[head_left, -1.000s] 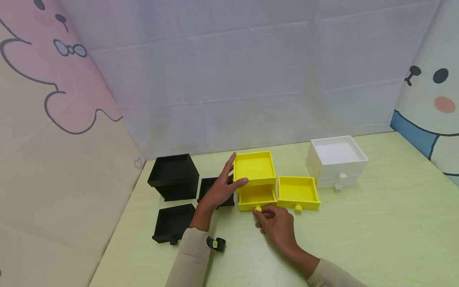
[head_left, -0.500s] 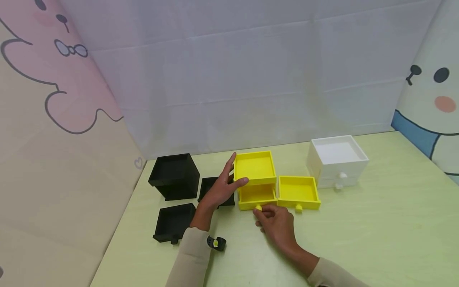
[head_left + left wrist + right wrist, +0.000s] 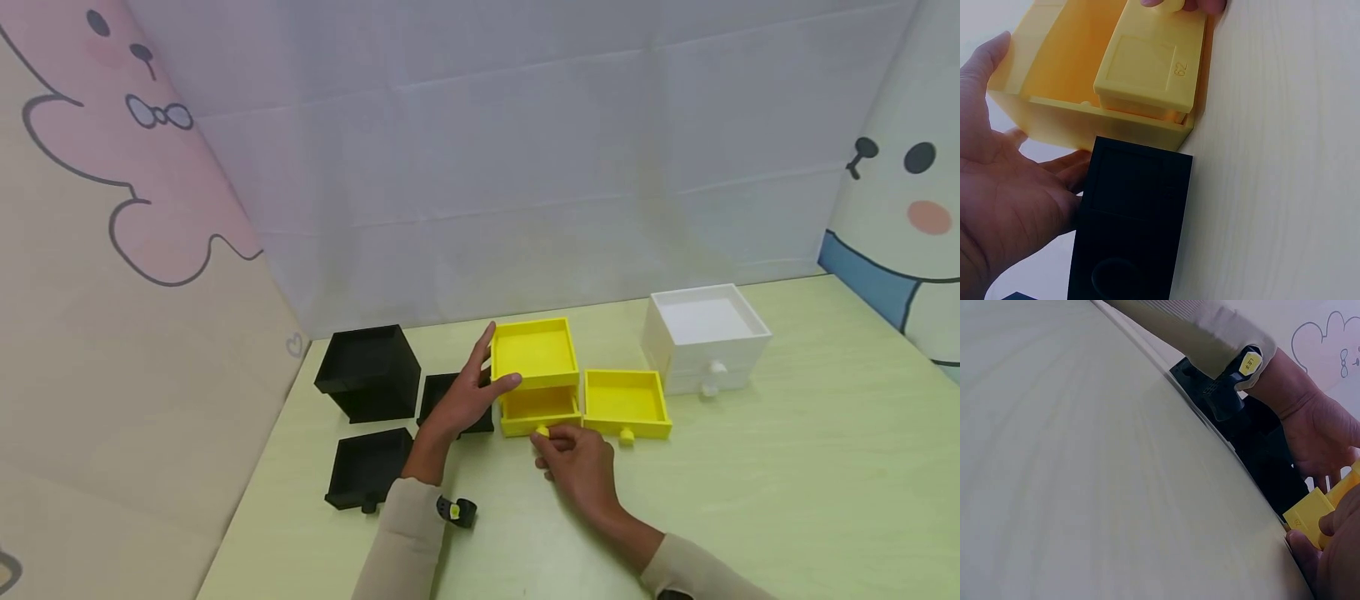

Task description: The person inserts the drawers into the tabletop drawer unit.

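A yellow drawer cabinet (image 3: 533, 350) stands mid-table with an open slot above its lower drawer. My left hand (image 3: 467, 402) lies against the cabinet's left side, fingers extended and thumb across the top front corner. Thumb and fingers of my right hand (image 3: 583, 467) pinch the knob of the yellow lower drawer (image 3: 517, 428), which sticks partway out of the cabinet. In the left wrist view, the drawer's front (image 3: 1147, 59) sits inside the cabinet's lower opening. A second yellow drawer (image 3: 626, 398) lies on the table just right of the cabinet.
A black cabinet (image 3: 367, 367) stands at the back left. One black drawer (image 3: 367, 471) lies in front of it, and another black drawer (image 3: 437, 392) sits partly hidden behind my left hand. At the back right is a white cabinet (image 3: 705, 333) with its drawers in.
The yellow lower drawer has slid slightly farther into the cabinet, with my right hand moving along on its knob. My left hand has stayed against the cabinet. The head view has shifted slightly.
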The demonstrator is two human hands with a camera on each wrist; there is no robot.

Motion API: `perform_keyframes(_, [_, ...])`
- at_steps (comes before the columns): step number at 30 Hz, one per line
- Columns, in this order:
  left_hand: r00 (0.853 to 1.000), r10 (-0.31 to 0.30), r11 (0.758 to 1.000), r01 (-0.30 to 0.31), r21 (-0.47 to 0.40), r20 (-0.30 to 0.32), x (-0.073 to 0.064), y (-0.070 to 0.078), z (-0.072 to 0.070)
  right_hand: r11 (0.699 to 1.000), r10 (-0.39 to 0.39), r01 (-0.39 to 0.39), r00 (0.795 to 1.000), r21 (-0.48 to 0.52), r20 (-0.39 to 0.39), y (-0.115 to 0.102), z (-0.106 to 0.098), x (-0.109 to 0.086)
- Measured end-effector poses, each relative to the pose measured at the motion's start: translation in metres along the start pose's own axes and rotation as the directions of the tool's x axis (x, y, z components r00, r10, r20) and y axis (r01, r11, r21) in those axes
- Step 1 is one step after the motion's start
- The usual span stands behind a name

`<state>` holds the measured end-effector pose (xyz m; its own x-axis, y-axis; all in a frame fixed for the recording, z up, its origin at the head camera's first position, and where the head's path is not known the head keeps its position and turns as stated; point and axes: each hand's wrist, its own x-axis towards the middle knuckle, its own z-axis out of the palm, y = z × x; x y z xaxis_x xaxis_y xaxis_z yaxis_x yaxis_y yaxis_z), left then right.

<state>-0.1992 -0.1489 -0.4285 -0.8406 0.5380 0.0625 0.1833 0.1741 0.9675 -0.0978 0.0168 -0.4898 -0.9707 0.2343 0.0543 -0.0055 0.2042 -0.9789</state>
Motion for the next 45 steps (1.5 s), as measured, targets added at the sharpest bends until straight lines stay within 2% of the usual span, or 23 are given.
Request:
perform_keyframes(3, [1.000, 0.011, 1.000, -0.011, -0.004, 0.007, -0.003, 0.008, 0.001, 1.000, -0.002, 0.002, 1.000, -0.005, -0.004, 0.001, 0.000, 0.001])
perform_keyframes(5, [1.000, 0.012, 1.000, -0.012, 0.001, 0.002, -0.003, 0.008, 0.001, 1.000, -0.002, 0.001, 1.000, -0.003, -0.005, 0.001, 0.000, 0.001])
perform_keyframes(13, [0.999, 0.017, 1.000, -0.017, 0.012, -0.030, 0.004, -0.012, 0.001, 1.000, 0.005, -0.006, 1.000, -0.017, -0.015, -0.001, 0.001, 0.002])
perform_keyframes(22, [1.000, 0.011, 1.000, -0.010, 0.007, -0.021, 0.006, -0.013, -0.001, 1.000, 0.003, -0.003, 1.000, -0.019, -0.008, -0.003, 0.001, 0.002])
perform_keyframes(26, [1.000, -0.002, 1.000, 0.002, 0.007, 0.007, 0.001, 0.001, 0.000, 1.000, 0.000, 0.000, 1.000, 0.001, -0.003, -0.003, 0.001, 0.002])
perform_keyframes(33, [1.000, 0.004, 1.000, -0.004, 0.008, -0.017, 0.002, -0.002, 0.000, 0.999, -0.001, 0.001, 1.000, 0.033, 0.005, -0.003, 0.001, 0.002])
perform_keyframes(38, [1.000, -0.003, 1.000, 0.003, 0.010, 0.006, -0.005, 0.015, 0.001, 0.998, 0.018, -0.018, 1.000, 0.061, 0.009, -0.003, 0.001, 0.001])
perform_keyframes(40, [1.000, 0.001, 1.000, -0.001, 0.007, 0.005, -0.004, 0.011, 0.001, 0.997, 0.022, -0.022, 1.000, 0.067, 0.010, -0.004, 0.001, 0.001])
perform_keyframes(45, [1.000, 0.004, 1.000, -0.004, 0.004, -0.018, 0.006, -0.009, 0.000, 0.997, 0.014, -0.015, 1.000, 0.076, 0.011, -0.004, 0.000, 0.001])
